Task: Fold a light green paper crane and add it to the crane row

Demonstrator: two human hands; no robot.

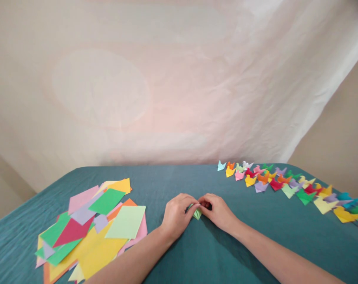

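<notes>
Between my two hands, near the middle of the table, is a small piece of folded light green paper [197,214]. My left hand [179,211] pinches its left side with thumb and fingers. From the other side, my right hand [217,210] closes on its upper right part, the fingertips of both hands meeting at the top. A pointed lower end of the paper, with a fold line down it, shows below the fingers. The rest of the piece is hidden behind them.
On the left lies a loose pile of coloured paper sheets [125,221] in several sizes. Along the right side stand rows of folded paper birds [289,191] in many colours. A dark teal cloth [173,258] covers the table, and a pale sheet [179,86] hangs behind it.
</notes>
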